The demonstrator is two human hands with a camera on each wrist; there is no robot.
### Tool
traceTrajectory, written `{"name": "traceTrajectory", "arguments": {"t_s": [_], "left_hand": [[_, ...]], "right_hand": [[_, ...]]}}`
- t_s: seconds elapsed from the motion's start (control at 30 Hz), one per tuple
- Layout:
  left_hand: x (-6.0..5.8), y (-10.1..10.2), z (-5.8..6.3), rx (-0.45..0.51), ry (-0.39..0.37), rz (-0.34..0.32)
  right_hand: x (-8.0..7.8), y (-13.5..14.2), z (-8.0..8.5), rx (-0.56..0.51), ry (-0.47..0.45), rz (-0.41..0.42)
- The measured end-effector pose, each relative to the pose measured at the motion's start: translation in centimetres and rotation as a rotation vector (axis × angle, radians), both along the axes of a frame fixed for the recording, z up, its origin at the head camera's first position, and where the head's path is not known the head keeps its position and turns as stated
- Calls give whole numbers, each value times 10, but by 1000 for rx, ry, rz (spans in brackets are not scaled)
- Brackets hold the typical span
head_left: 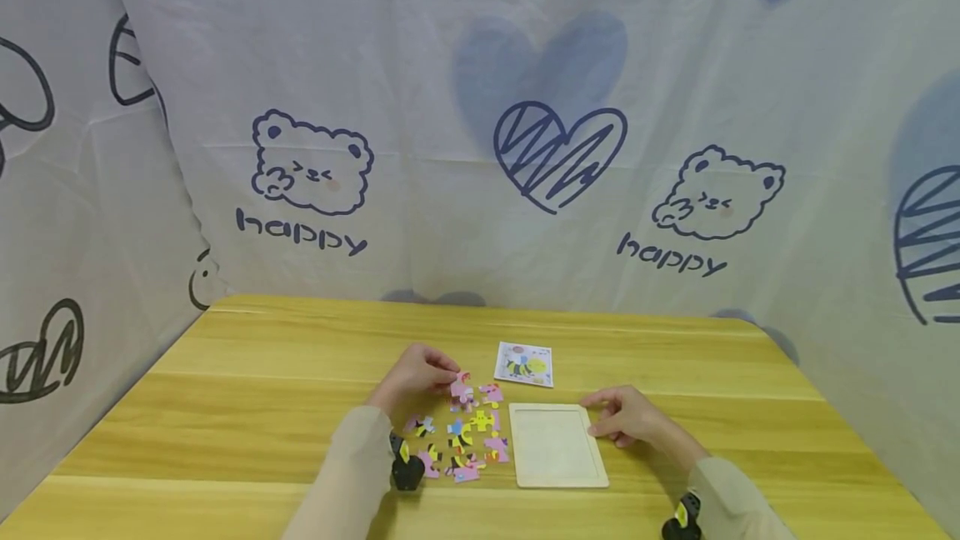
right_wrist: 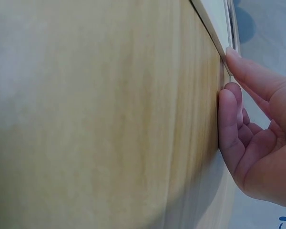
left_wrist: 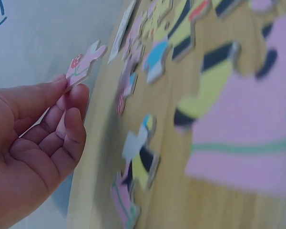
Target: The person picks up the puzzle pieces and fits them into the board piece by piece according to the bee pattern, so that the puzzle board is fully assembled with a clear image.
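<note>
My left hand pinches a pink jigsaw piece with a red figure on it between thumb and fingers, raised just above the table at the far side of the loose pieces. Several pink, yellow and black jigsaw pieces lie spread beside it. To their right is a flat, pale wooden puzzle tray with a raised rim and no pieces in it. My right hand holds the tray by its far right corner, thumb on the side edge. In the right wrist view, its other fingers curl low by the tabletop.
Behind the tray lies a square picture card showing a yellow and black bee. The wood-grain table ends at a pale cloth backdrop printed with bears and hearts.
</note>
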State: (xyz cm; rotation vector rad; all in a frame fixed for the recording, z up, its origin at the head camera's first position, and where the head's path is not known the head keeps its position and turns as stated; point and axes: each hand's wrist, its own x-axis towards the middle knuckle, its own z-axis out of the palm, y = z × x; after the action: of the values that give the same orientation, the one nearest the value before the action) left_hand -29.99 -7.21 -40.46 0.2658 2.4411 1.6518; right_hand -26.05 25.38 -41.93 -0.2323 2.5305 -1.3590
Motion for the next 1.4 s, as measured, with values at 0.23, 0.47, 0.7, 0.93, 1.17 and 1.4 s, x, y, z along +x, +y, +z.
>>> {"name": "traceTrajectory", "arguments": {"t_s": [0.23,0.47,0.7,0.93,1.17,1.4], "left_hand": [[0,13,0,27,-34,-21],[1,29,0,33,-38,-76],[4,44,0,30,-3,-150],[5,59,-4,76,-19,-169],[8,69,-8,153,-97,-196],[8,78,-11,79,-88,-169]], "right_hand": [[0,-1,1,10,-6,-17],[1,-1,1,7,-2,-13],[1,0,0,-19,-2,5],[-1,2,0,-29,11,44],[0,2,1,-23,4,39],[0,0,3,-17,-9,28]]}}
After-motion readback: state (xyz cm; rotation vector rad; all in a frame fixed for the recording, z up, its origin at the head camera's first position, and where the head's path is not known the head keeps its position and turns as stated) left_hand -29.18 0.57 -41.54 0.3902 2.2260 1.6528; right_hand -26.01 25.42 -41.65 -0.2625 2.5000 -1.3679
